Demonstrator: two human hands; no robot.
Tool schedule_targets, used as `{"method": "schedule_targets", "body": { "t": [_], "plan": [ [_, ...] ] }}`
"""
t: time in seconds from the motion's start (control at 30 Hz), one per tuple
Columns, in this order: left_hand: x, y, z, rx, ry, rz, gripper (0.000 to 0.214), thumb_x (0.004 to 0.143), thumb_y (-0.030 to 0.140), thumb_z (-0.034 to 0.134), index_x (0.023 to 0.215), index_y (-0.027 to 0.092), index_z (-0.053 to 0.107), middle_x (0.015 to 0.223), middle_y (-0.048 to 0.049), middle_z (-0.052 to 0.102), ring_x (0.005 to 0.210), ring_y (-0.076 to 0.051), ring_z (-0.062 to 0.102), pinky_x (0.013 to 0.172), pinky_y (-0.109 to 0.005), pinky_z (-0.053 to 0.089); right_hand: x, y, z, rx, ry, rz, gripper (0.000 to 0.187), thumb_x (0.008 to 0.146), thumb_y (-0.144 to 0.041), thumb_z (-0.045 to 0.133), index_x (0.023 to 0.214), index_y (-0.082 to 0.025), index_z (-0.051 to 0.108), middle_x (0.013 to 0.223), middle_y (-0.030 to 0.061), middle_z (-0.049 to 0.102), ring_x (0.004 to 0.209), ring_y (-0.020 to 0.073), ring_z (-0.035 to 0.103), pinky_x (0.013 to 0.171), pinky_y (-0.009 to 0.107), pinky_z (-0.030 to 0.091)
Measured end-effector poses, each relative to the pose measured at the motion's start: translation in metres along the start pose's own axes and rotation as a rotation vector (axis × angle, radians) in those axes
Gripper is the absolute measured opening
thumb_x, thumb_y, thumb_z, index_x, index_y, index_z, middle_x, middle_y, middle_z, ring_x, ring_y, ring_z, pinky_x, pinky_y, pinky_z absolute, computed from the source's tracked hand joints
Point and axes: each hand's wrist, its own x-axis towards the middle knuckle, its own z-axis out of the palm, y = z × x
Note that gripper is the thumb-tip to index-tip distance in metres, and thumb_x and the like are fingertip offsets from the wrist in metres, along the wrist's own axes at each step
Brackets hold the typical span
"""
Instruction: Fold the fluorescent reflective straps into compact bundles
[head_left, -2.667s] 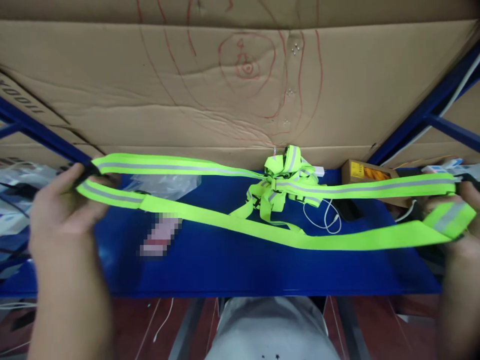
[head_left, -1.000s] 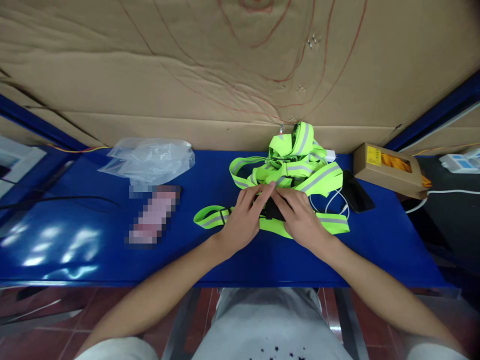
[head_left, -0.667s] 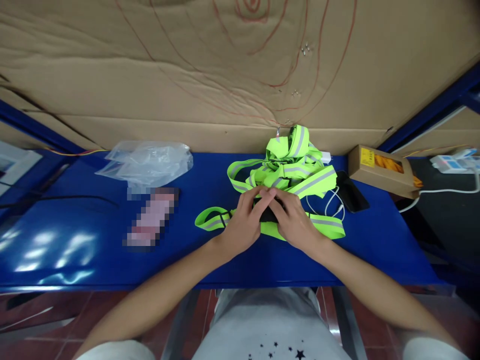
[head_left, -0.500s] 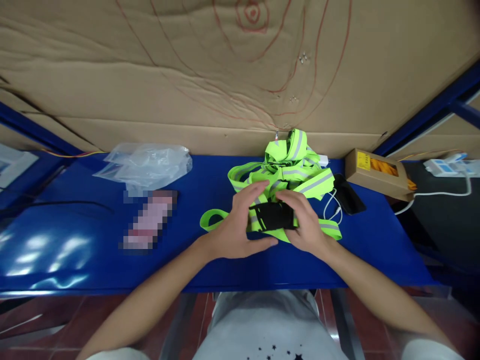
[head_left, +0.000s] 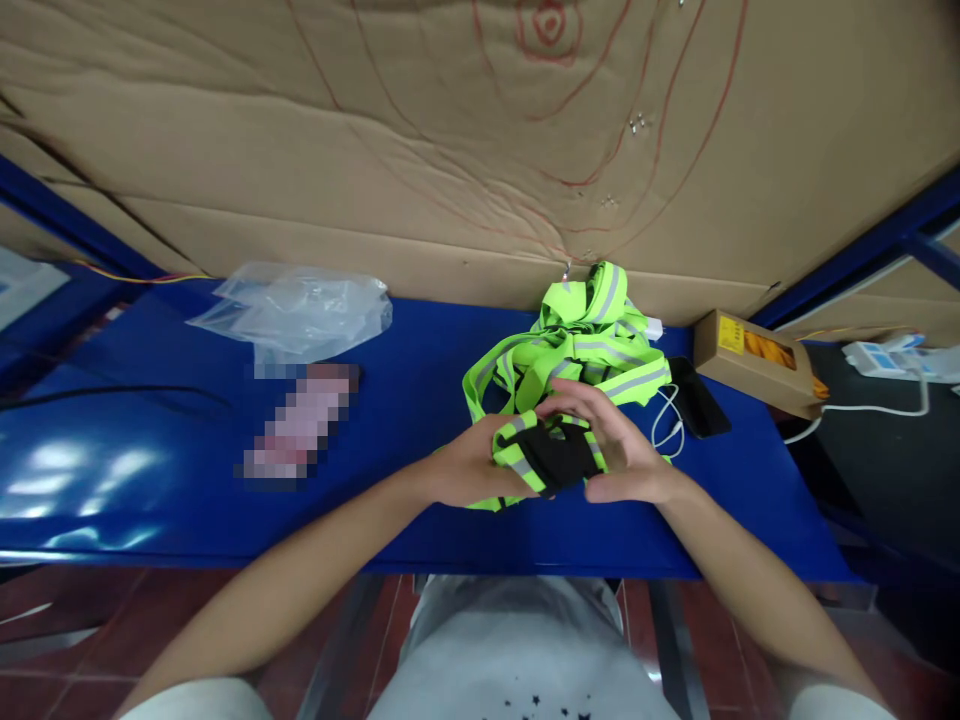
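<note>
A folded neon-yellow reflective strap [head_left: 517, 462] with a grey stripe and a black plastic buckle [head_left: 562, 456] is between my hands, above the table's front half. My left hand [head_left: 466, 466] grips it from the left, its fingers hidden behind the bundle. My right hand [head_left: 634, 458] curls loosely around the right end, fingers along the far side and thumb at the near lower corner. Just beyond lies a tangled pile of the same reflective straps [head_left: 589, 340]. A loose bit of strap [head_left: 495, 504] shows under my left hand.
Clear plastic bags [head_left: 300, 310] and a pixelated pinkish item [head_left: 304, 425] lie on the blue table [head_left: 390, 535] to the left. A black phone [head_left: 697, 398], a white cable [head_left: 660, 420] and a cardboard box [head_left: 757, 362] are at right. A cardboard wall [head_left: 450, 150] stands behind.
The buckled bundle has tilted and come slightly nearer to me. My left hand has closed around it from behind, while my right hand has loosened and shifted to its right end.
</note>
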Motion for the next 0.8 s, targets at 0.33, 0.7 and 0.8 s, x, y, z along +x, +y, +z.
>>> {"method": "schedule_targets", "body": {
  "t": [0.33,0.7,0.8],
  "plan": [
    [0.001,0.008,0.005,-0.205,-0.071,0.037,0.037,0.071,0.043,0.090,0.080,0.015,0.067,0.064,-0.0008,0.061,0.055,-0.011,0.053,0.054,-0.024,0.046,-0.007,0.017,-0.004,0.533,-0.201,0.122,0.056,0.083,-0.064,0.075,0.112,-0.017,0.064,0.089,0.0048,0.067,0.070,0.0168,0.067,0.066,0.032,0.060],
    [0.001,-0.002,0.022,-0.093,0.158,0.146,0.051,0.072,0.034,0.091,0.109,0.020,0.058,0.091,-0.0037,0.073,0.078,-0.019,0.072,0.079,-0.037,0.061,-0.006,0.003,0.007,0.314,-0.053,0.173,0.021,0.095,-0.037,0.067,0.097,-0.017,0.065,0.079,0.0050,0.071,0.061,0.0159,0.068,0.058,0.028,0.058],
    [0.007,-0.011,0.022,0.155,0.402,0.236,0.060,0.074,0.031,0.088,0.122,0.020,0.055,0.120,-0.0105,0.070,0.111,-0.026,0.070,0.101,-0.046,0.057,-0.002,0.010,0.010,-0.049,0.169,0.145,0.016,0.097,-0.032,0.063,0.094,-0.018,0.069,0.084,0.0044,0.072,0.073,0.0187,0.070,0.071,0.033,0.061]
  ]
}}
